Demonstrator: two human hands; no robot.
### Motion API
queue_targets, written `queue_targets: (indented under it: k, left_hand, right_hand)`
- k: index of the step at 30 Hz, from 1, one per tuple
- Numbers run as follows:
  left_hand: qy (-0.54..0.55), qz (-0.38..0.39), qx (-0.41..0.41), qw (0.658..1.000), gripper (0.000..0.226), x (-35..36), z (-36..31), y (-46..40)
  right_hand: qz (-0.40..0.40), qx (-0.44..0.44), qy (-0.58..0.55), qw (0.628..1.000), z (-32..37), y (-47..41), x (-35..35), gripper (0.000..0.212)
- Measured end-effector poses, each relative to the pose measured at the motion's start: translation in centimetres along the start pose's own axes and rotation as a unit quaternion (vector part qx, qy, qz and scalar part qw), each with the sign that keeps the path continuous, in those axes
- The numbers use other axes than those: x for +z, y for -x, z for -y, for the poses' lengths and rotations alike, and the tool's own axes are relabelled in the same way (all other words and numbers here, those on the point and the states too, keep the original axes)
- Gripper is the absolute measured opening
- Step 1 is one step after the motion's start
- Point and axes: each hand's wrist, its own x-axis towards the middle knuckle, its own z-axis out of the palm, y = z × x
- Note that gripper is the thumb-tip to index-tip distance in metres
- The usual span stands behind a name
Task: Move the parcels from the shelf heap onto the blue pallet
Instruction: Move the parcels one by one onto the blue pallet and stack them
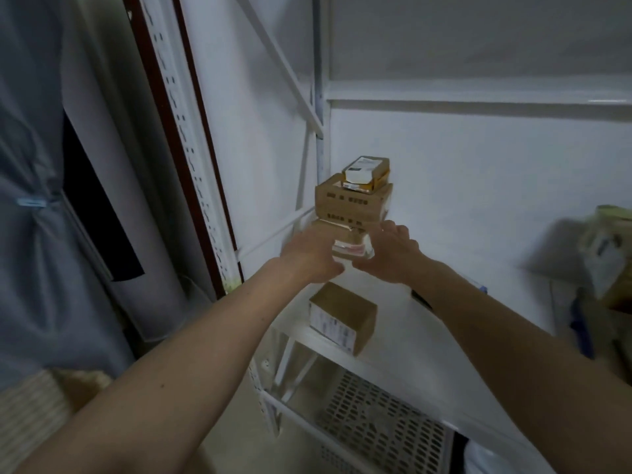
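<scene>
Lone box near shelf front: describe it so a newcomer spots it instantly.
On the white shelf, look nearer than the stack of parcels both hands are reaching to. The lone box sits alone by the front edge, plain brown with a white label on its side.

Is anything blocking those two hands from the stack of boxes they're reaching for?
No. The left hand and right hand are already at the bottom of the stack, one on each side. A lone box sits below the arms, not between. The pallet isn't in view.
</scene>
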Motion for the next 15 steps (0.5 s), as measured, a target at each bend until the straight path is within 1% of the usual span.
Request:
queue_targets:
  k: [5, 8, 10, 15]
  left_hand:
    - [-0.013, -0.001, 0.019, 1.000, 0.051, 0.4, 4.4, -2.7]
    - [-0.024, -0.002, 0.037, 0.999, 0.039, 0.6, 6.0, -4.9]
    - [-0.004, -0.003, 0.039, 0.999, 0.034, 0.8, 6.8, -6.6]
    - [0.024, 0.006, 0.054, 0.998, 0.031, 1.7, 8.0, -12.0]
  right_hand:
    - [0.015, -0.002, 0.002, 1.000, 2.7, -3.4, 2.4, 0.078]
    - [0.005, 0.008, 0.009, 1.000, 2.8, -6.6, 3.7, 0.082]
    - [-0.003, 0.015, 0.008, 1.000, 2.5, -8.6, 4.3, 0.086]
    - [-0.008, 0.056, -0.043, 0.997, 1.3, -12.2, 4.6, 0.070]
